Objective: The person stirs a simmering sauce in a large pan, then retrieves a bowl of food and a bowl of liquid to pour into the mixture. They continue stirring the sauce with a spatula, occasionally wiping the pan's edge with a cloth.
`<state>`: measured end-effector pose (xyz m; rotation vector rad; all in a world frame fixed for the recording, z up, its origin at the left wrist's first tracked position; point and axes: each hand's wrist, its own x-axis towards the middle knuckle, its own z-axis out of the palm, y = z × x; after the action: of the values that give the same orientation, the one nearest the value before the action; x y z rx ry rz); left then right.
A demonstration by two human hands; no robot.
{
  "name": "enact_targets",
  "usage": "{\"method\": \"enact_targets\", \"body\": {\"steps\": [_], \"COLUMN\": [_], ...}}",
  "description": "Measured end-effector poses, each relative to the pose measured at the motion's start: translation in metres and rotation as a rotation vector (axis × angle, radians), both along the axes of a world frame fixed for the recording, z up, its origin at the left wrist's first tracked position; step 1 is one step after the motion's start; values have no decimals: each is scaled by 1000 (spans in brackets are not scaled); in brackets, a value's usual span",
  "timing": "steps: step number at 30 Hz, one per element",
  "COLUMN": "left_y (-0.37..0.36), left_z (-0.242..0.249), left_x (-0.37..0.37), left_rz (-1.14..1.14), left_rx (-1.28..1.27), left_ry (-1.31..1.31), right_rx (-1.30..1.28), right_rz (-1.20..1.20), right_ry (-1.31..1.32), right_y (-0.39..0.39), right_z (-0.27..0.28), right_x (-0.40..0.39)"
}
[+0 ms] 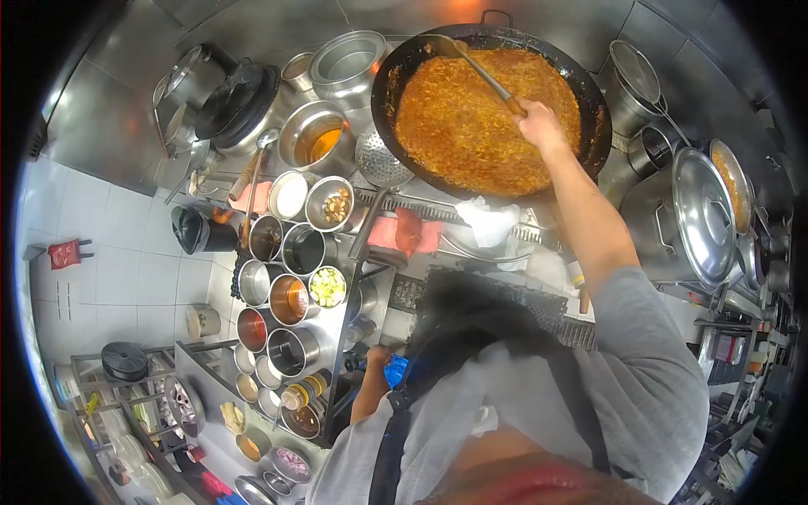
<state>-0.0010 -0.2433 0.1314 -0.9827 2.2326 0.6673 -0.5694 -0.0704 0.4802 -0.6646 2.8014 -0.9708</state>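
Note:
A large black wok (385, 114) holds an orange-brown, chunky sauce (480, 118). Over its right part, my right hand (539, 124) is wrapped round the wooden end of a long-handled ladle (488, 76), whose head lies at the wok's upper left rim. Low at my side, near the counter edge, my left hand (383, 358) is next to something blue (396, 370); its fingers are too small and partly hidden to read. A perforated skimmer (383, 160) rests left of the wok.
Steel pots of ingredients stand on the left counter (358, 290). A folded white cloth (486, 220) and a red cloth (408, 231) lie before the wok. At right stand a large stockpot (652, 223) and a leaning steel lid (703, 217).

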Motion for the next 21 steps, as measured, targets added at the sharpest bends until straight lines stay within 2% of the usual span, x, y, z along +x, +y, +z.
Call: {"method": "enact_targets", "body": {"steps": [2,4,7,8,12,13,14,16,18,21], "left_y": [2,7,7,4,-16,-15,-19,-24,-43,-57], "left_z": [-6,8,14,12,-36,-33,-31,1,-49,-72], "left_x": [6,6,-2,-6,-18,-24,-32,-59,-60,-80], "left_rz": [71,196,141,131,-181,-260,-272,-488,-469,-567], "left_rx": [24,121,137,143,-68,-120,-111,-69,-31,51], "left_ry": [-38,41,73,72,67,65,62,-48,-20,-44], "right_rx": [104,171,326,424,425,408,478,496,453,456], "right_rz": [-63,-82,-64,-110,-105,-84,-134,-77,-88,-94], "right_ry": [112,84,262,242,326,386,362,402,395,381], "right_y": [12,29,71,87,145,165,181,204,237,265], "right_z": [6,9,1,-10,36,41,45,73,78,96], "right_x": [-10,-27,-51,-69,-29,-22,-17,16,33,75]}}
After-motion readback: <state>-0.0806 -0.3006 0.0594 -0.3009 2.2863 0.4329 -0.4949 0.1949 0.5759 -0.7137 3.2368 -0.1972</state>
